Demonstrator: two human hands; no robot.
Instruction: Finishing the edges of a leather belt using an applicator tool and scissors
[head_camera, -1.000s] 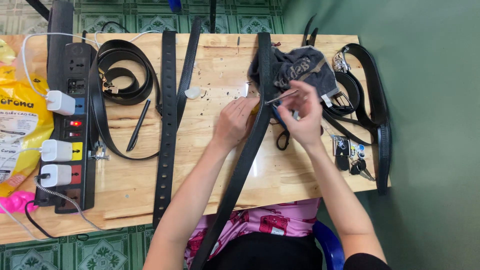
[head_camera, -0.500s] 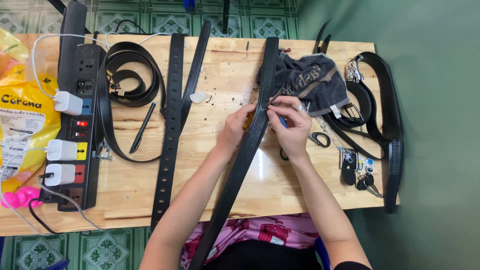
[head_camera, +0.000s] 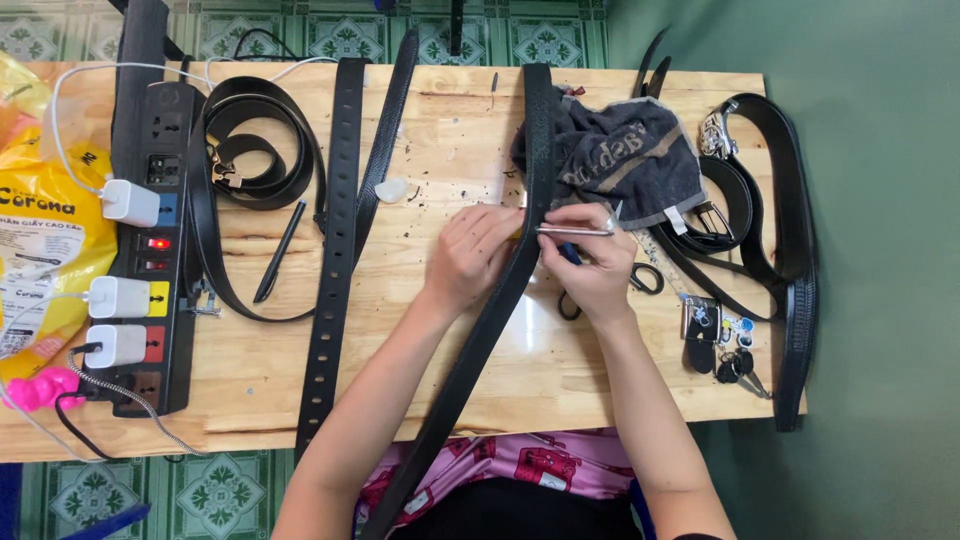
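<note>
The pale wooden table (head_camera: 300, 400) carried a long black leather belt (head_camera: 500, 290) running diagonally from its far edge towards the person's lap. A crumpled dark grey cloth (head_camera: 625, 160) lay touching the belt's right side; whether it wrapped anything could not be told. The left hand (head_camera: 470, 255) pressed down on the belt, fingers curled. The right hand (head_camera: 595, 270) pinched a thin metal rod (head_camera: 572, 231), its tip on the belt.

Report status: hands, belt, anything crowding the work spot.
Left hand pressing on the black belt. Right hand pinching a thin metal tool across it. Dark cloth and scissors lie close by on the wooden table.
</note>
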